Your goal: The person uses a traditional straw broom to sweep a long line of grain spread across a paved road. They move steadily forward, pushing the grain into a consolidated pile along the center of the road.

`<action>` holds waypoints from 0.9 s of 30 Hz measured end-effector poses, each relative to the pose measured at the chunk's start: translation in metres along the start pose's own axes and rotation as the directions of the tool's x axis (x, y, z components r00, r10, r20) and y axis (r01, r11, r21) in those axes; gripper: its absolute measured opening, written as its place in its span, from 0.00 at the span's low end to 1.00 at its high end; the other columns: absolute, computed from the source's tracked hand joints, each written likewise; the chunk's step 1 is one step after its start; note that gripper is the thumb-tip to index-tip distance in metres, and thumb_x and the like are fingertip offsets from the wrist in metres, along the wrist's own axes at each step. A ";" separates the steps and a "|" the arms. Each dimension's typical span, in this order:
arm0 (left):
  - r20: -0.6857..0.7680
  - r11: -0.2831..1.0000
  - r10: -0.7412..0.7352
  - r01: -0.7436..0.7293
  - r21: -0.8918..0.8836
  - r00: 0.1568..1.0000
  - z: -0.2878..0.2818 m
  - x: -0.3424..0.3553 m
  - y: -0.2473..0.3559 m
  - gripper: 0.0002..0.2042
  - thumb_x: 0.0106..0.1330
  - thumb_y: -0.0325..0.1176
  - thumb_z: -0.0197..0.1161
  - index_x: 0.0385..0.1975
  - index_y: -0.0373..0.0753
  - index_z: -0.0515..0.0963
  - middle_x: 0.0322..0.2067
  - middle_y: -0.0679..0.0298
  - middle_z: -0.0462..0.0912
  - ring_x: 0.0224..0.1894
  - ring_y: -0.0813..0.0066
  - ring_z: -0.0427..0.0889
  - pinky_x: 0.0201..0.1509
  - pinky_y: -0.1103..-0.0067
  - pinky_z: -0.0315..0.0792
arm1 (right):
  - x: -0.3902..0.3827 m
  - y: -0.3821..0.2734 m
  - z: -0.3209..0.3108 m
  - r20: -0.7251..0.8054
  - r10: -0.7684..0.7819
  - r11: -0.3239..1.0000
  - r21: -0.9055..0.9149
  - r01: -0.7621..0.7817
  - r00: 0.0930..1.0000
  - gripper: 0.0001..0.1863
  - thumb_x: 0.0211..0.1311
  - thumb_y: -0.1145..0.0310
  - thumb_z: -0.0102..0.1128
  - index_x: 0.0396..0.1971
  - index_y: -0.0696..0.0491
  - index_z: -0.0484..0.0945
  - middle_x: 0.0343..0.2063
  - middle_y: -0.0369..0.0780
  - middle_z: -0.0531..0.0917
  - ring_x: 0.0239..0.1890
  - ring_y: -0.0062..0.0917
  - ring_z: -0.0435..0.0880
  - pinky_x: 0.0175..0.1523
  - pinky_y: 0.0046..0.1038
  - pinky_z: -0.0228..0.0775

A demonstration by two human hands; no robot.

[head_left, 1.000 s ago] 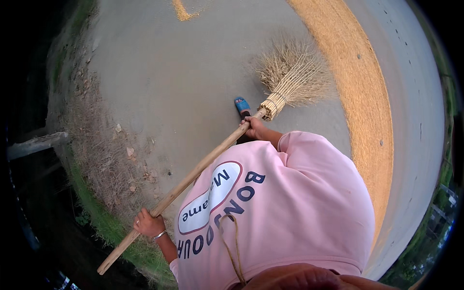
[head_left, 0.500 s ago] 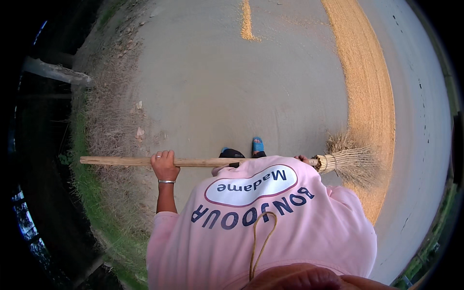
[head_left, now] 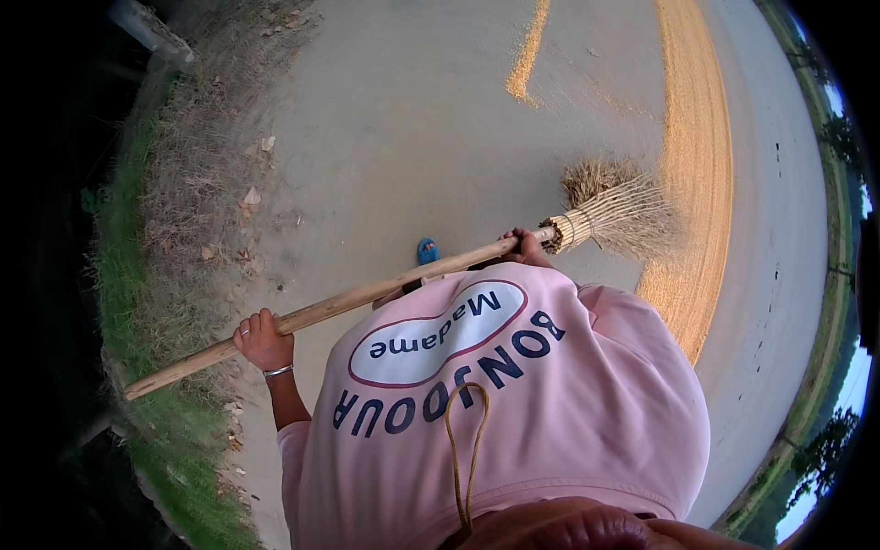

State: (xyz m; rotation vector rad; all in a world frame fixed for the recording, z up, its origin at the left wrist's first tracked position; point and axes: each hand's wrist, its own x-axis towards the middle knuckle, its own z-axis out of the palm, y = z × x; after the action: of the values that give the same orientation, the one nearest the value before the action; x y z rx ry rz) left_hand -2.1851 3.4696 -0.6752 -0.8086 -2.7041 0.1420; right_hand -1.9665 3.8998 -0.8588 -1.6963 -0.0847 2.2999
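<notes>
A long-handled twig broom slants across in front of my body, its handle end low at the left. My left hand, with a ring and a bracelet on it, grips the wooden handle toward that end. Close to the bound head, my right hand wraps round the handle, partly hidden by my pink sleeve. The broom's bristles fan out to the right and reach the edge of a long band of yellow grain spread on the pavement.
A thin line of grain lies ahead on the grey concrete. Dry grass and leaves border the left side, with green grass beyond. One blue sandal shows below the handle. Trees stand far right.
The broom has tilted from nearly level, its head swinging forward and slightly left, its handle end dropping back. Both hands have kept their hold. My view has turned and my feet have shifted.
</notes>
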 end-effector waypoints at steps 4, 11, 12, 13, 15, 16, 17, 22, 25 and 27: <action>-0.023 0.989 -0.105 0.107 0.105 0.994 0.045 -0.016 -0.162 0.07 0.43 0.30 0.59 0.19 0.44 0.67 0.18 0.67 0.66 0.29 0.69 0.69 0.38 0.72 0.61 | 0.071 0.162 0.143 0.150 0.013 1.000 0.014 -0.016 0.989 0.03 0.49 0.73 0.44 0.22 0.55 0.61 0.16 0.40 0.66 0.21 0.31 0.66 0.33 0.33 0.66; -0.086 0.846 -0.374 0.378 0.378 0.923 0.104 0.015 -0.333 0.08 0.47 0.35 0.58 0.17 0.46 0.65 0.16 0.70 0.66 0.25 0.71 0.69 0.30 0.73 0.60 | 0.167 0.367 0.416 0.296 0.133 0.967 -0.249 -0.058 0.946 0.03 0.49 0.74 0.44 0.25 0.54 0.62 0.15 0.39 0.66 0.19 0.28 0.67 0.30 0.32 0.66; -0.098 0.809 -0.406 0.407 0.425 0.909 0.111 0.031 -0.344 0.08 0.48 0.35 0.58 0.16 0.46 0.65 0.16 0.70 0.66 0.25 0.71 0.69 0.29 0.74 0.59 | 0.177 0.381 0.451 0.292 0.134 0.967 -0.250 -0.060 0.947 0.03 0.49 0.74 0.44 0.25 0.54 0.62 0.15 0.39 0.66 0.19 0.28 0.67 0.30 0.32 0.66; -0.118 0.789 -0.401 0.408 0.459 0.908 0.116 0.054 -0.351 0.08 0.50 0.36 0.57 0.16 0.47 0.65 0.15 0.71 0.65 0.23 0.73 0.69 0.28 0.75 0.59 | 0.187 0.390 0.486 0.309 0.177 0.954 -0.287 -0.086 0.935 0.03 0.51 0.74 0.44 0.25 0.55 0.62 0.16 0.39 0.67 0.19 0.28 0.68 0.30 0.32 0.67; -0.119 0.774 -0.397 0.401 0.490 0.910 0.126 0.110 -0.356 0.08 0.51 0.36 0.56 0.16 0.47 0.64 0.15 0.71 0.65 0.23 0.73 0.68 0.28 0.76 0.59 | 0.213 0.390 0.549 0.316 0.215 0.944 -0.310 -0.114 0.924 0.03 0.53 0.74 0.44 0.25 0.55 0.61 0.17 0.39 0.67 0.20 0.28 0.68 0.31 0.31 0.67; -0.125 0.755 -0.396 0.400 0.519 0.910 0.130 0.141 -0.354 0.08 0.52 0.37 0.56 0.16 0.47 0.64 0.15 0.71 0.64 0.23 0.73 0.68 0.28 0.76 0.59 | 0.231 0.383 0.579 0.336 0.228 0.941 -0.315 -0.119 0.914 0.03 0.52 0.75 0.44 0.26 0.55 0.61 0.17 0.39 0.67 0.20 0.28 0.68 0.30 0.32 0.67; -0.127 0.755 -0.378 0.385 0.532 0.917 0.134 0.173 -0.349 0.08 0.52 0.37 0.55 0.16 0.47 0.64 0.14 0.72 0.64 0.23 0.75 0.68 0.28 0.76 0.59 | 0.248 0.372 0.604 0.355 0.238 0.940 -0.318 -0.123 0.904 0.04 0.51 0.75 0.44 0.27 0.55 0.60 0.17 0.39 0.66 0.20 0.28 0.68 0.29 0.32 0.67; -0.111 0.756 -0.270 0.282 0.590 0.956 0.144 0.315 -0.293 0.10 0.54 0.39 0.55 0.16 0.47 0.64 0.14 0.72 0.64 0.22 0.76 0.68 0.26 0.78 0.58 | 0.300 0.281 0.676 0.347 0.261 0.933 -0.330 -0.143 0.901 0.04 0.53 0.75 0.44 0.28 0.57 0.60 0.20 0.40 0.67 0.22 0.27 0.70 0.31 0.30 0.70; -0.045 0.789 -0.121 0.124 0.602 0.992 0.139 0.371 -0.251 0.12 0.56 0.40 0.54 0.14 0.47 0.63 0.13 0.72 0.65 0.21 0.75 0.69 0.25 0.78 0.59 | 0.311 0.211 0.644 0.328 0.239 0.962 -0.205 -0.178 0.914 0.04 0.54 0.75 0.44 0.29 0.57 0.60 0.21 0.39 0.67 0.22 0.27 0.70 0.31 0.31 0.70; -0.027 0.818 -0.027 0.038 0.574 0.999 0.135 0.396 -0.216 0.12 0.55 0.41 0.54 0.14 0.46 0.64 0.14 0.72 0.65 0.21 0.75 0.69 0.26 0.78 0.60 | 0.309 0.160 0.593 0.313 0.192 0.981 -0.069 -0.179 0.930 0.04 0.55 0.75 0.44 0.30 0.57 0.61 0.20 0.39 0.67 0.22 0.26 0.70 0.33 0.32 0.70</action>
State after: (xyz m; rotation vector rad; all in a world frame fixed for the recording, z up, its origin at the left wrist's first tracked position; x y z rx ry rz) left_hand -2.6544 3.5064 -0.6573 -0.5634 -2.4291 0.8918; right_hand -2.6400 3.8964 -0.9968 -1.3854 -0.0357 2.7148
